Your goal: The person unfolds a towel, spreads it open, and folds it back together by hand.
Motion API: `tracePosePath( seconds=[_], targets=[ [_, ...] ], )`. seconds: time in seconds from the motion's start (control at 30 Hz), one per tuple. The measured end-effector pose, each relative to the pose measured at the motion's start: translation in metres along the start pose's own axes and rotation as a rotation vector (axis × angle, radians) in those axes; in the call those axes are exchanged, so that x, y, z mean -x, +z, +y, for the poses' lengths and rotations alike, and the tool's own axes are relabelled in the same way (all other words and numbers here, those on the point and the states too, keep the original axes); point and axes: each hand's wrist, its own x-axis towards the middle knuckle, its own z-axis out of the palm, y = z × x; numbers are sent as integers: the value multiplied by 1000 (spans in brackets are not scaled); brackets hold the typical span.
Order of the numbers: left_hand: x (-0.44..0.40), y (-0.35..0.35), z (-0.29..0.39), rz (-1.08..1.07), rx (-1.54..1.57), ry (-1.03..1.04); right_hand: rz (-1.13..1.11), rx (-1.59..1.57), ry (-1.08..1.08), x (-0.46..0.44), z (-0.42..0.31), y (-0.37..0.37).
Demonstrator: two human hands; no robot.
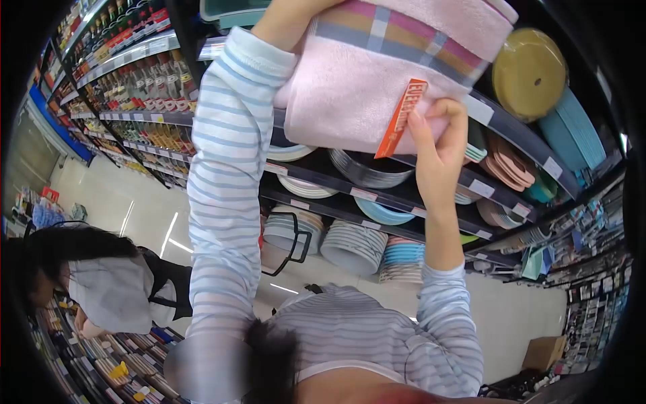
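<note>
A folded pink towel (343, 108) with a plaid band of brown, grey and magenta is held up at the top of the head view. An orange label (402, 120) with white lettering is on its front. My left hand (313, 7) grips the towel's upper left side; its fingers are hidden by the towel and the frame's top edge. At the lower right corner my right hand (441, 138) is closed on the towel, its thumb on the front right beside the label and its index finger curled.
Shelves (377, 185) of bowls and basins stand behind the towel, with stacked buckets (353, 246) below. Bottles (155, 84) line a rack at left. Another person (114, 283) leans over a low display (101, 363) at lower left. A yellow round item (530, 73) sits at upper right.
</note>
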Motion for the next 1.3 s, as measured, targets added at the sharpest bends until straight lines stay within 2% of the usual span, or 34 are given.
tracePosePath(
  seconds=[0.13,0.2,0.23,0.33,0.4,0.47,0.5,0.6,0.63,0.73,0.77,0.87,0.93,1.0,1.07,1.3],
  targets=[
    [35,16,-48,171,11,-76,113,-264,182,14,17,-11],
    [40,-5,-82,-337,694,-36,138,-473,290,25,23,-24],
    [47,5,-84,-167,680,-33,157,-516,286,30,28,-30],
    [60,34,-85,204,51,48,161,-554,328,36,28,-45],
    [71,20,-93,114,-215,56,132,-578,373,39,30,-51],
    [80,29,-92,182,-488,143,93,-652,436,42,32,-55],
    [83,33,-94,245,-456,139,74,-708,486,46,33,-56],
    [87,55,-83,281,-485,109,56,-563,484,52,34,-54],
    [88,58,-86,337,-486,164,48,-439,428,54,35,-52],
    [98,67,-95,406,-349,88,-76,388,128,55,29,-56],
    [100,72,-99,418,-263,46,-6,584,15,54,22,-54],
    [112,76,-107,327,-393,-92,82,419,2,62,4,-47],
    [118,90,-106,248,-367,-141,-57,127,132,67,-13,-40],
    [132,94,-126,204,-224,-216,-121,-84,299,73,-17,-31],
    [141,100,-133,209,-74,-257,-118,-129,375,80,-13,-30],
    [147,96,-127,180,147,-386,-245,-420,519,95,-7,-42]
  ],
)
